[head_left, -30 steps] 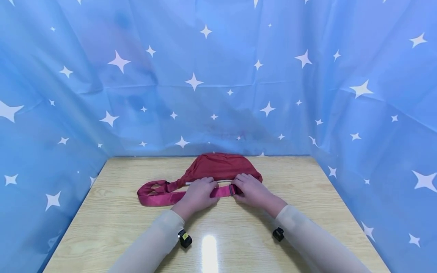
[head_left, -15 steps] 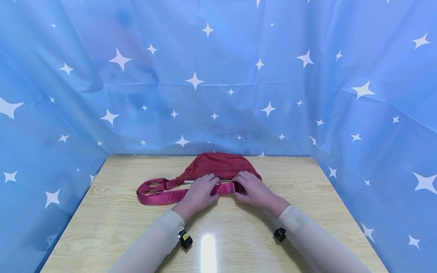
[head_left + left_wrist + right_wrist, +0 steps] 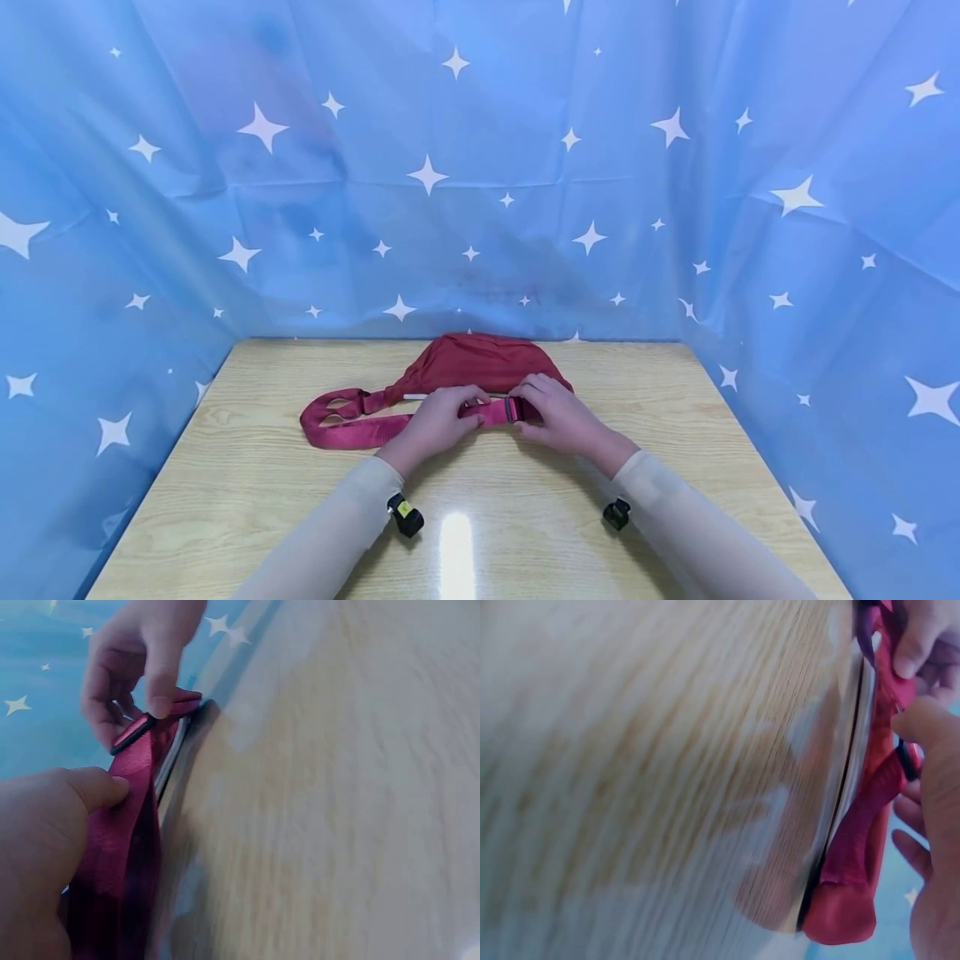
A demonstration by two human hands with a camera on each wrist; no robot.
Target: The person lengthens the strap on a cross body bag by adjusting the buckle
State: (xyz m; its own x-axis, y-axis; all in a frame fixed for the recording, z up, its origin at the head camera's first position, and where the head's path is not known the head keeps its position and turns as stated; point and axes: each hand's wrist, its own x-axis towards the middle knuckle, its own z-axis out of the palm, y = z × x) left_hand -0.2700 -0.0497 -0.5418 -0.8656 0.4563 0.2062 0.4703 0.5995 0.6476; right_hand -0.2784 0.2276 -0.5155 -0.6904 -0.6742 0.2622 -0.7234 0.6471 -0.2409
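Observation:
A dark red waist bag (image 3: 487,362) lies near the back of the table, its zipper edge facing me. Its magenta strap (image 3: 352,433) loops out to the left and runs back along the bag's front. My left hand (image 3: 442,417) pinches this strap, its thumb (image 3: 109,791) on the webbing in the left wrist view. Just to the right, my right hand (image 3: 558,417) grips the strap at a black slider buckle (image 3: 511,409). Its fingers curl behind the webbing in the right wrist view, where the slider (image 3: 909,759) is partly covered.
The light wooden table (image 3: 262,508) extends in front of and beside the bag. A blue curtain with white stars (image 3: 480,167) encloses the back and sides. Each wrist carries a small black camera (image 3: 406,516).
The left hand's fingers have shifted slightly along the strap, and its thumb has risen a little. The right hand stays at the slider. The bag remains in nearly the same place.

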